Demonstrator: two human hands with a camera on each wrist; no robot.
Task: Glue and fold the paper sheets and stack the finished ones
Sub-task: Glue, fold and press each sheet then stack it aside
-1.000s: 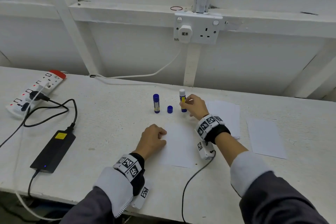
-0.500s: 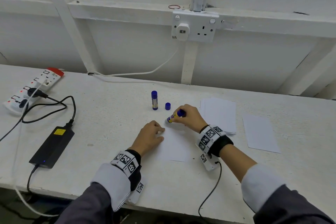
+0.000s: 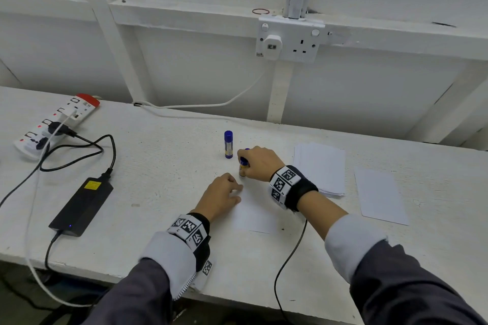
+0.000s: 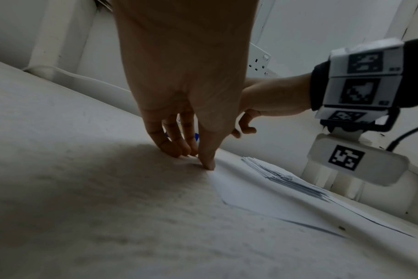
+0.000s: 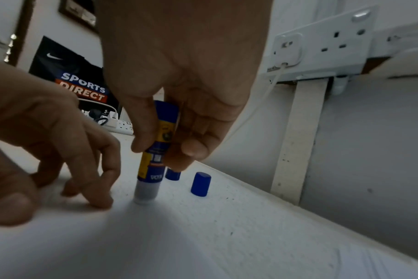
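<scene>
White-painted and scuffed, your counter (image 3: 163, 166) runs along a white boarded wall with a double wall socket (image 3: 290, 39) above it. On the paper sheet (image 3: 253, 214) in front of you, your right hand (image 3: 260, 163) holds the open glue stick (image 5: 153, 151) upside down, thumb on one side and fingers (image 5: 191, 151) curled round the other, its pale glue end pressed down at the sheet's far left corner. Your left hand (image 3: 220, 196) sits just beside it, fingertips (image 4: 209, 164) bent down onto the sheet's left edge and holding nothing; in the right wrist view those fingertips are close to the stick's tip but apart from it.

Half a second ago you held the stick tilted with its tip just off the sheet; a second ago it stood upright at the back. It now stands nearly vertical, tip down. Your left hand has stayed in its place on the sheet.

Behind the stick its blue cap (image 5: 200, 184) stands loose on the counter, and a second, capped glue stick (image 3: 228, 144) stands upright just to the left of your right hand. To your right lies the stack of paper sheets (image 3: 322, 169), partly under your wrist, and further right a single sheet (image 3: 380, 195) lies on its own.

Off to the left a black power adapter (image 3: 81, 204) lies with its cables, and beyond it a white power strip (image 3: 58, 121) with a red end. The right wrist view also shows a dark Sports Direct bag (image 5: 69, 75) far beyond the counter.
</scene>
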